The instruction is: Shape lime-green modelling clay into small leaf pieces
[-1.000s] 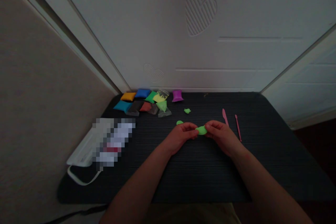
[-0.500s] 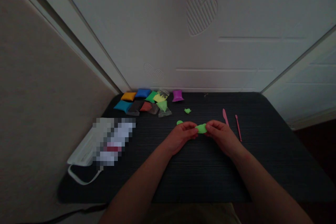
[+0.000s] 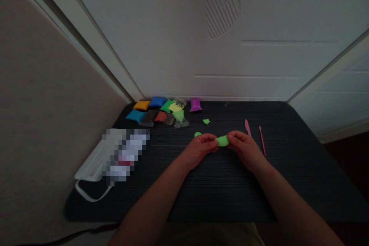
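Observation:
A flattened piece of light green modelling clay (image 3: 222, 141) is stretched between my two hands above the dark table. My left hand (image 3: 201, 149) pinches its left end with thumb and fingers. At the other end, my right hand (image 3: 242, 147) grips it the same way. Just behind my left hand lies a round green clay piece (image 3: 197, 134), partly covered by the fingers. A small lump of green clay (image 3: 206, 121) rests farther back. Beyond my right hand is a pink plastic knife (image 3: 247, 127), its lower part hidden by the hand.
A thin pink modelling tool (image 3: 262, 140) lies to the right. Several coloured clay packets, among them a blue one (image 3: 157, 102) and a purple one (image 3: 196, 104), sit along the back of the table (image 3: 219, 196). A white face mask (image 3: 93, 163) lies at left beside a blurred item.
The view has shifted very slightly. Both hands keep the same hold on the green clay, with no clear movement of anything else.

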`<state>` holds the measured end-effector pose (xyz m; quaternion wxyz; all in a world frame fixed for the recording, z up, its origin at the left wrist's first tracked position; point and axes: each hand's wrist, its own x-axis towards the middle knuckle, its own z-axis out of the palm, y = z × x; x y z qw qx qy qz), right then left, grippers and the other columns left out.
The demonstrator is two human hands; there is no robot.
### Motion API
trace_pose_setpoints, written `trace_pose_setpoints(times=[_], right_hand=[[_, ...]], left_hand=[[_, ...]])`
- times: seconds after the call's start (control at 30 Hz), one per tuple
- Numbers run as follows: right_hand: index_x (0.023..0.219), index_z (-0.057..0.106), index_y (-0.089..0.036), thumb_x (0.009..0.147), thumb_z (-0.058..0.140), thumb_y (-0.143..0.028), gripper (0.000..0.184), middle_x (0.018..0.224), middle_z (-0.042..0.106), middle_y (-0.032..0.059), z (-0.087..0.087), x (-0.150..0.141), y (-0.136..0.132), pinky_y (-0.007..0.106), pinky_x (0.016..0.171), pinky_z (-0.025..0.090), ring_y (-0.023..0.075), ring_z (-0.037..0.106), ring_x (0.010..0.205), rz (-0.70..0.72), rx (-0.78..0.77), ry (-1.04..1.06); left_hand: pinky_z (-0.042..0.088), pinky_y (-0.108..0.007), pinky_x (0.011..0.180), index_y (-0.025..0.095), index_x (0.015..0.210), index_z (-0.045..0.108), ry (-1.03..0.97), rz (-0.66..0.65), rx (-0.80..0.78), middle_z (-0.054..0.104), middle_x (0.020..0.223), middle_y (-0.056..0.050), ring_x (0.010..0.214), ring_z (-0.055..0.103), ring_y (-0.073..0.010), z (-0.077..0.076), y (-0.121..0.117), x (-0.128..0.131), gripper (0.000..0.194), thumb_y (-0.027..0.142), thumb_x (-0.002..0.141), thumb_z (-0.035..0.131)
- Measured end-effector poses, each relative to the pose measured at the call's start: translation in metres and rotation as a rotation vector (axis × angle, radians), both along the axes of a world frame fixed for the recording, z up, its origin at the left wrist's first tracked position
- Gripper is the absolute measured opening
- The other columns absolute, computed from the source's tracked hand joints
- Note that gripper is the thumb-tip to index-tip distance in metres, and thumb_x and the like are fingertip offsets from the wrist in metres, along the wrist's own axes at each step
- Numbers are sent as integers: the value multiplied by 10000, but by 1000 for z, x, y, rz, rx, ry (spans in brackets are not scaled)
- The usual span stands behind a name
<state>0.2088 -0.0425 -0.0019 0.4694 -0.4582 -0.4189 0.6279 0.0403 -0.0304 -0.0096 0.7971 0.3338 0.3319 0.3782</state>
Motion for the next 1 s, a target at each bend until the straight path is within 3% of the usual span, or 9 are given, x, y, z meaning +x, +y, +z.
trace_pose_setpoints(times=[1.0], right_hand=[[753,615,-204,714,628,-304,109,657,555,-24,1,-1,-2,258,619,353,105,477,613,19,-22,47]], left_hand=[[377,-253,654,144,802,585,-100,19,-40,586,704,0,631,545,-93,-2,1,-2,155,187,675,663]])
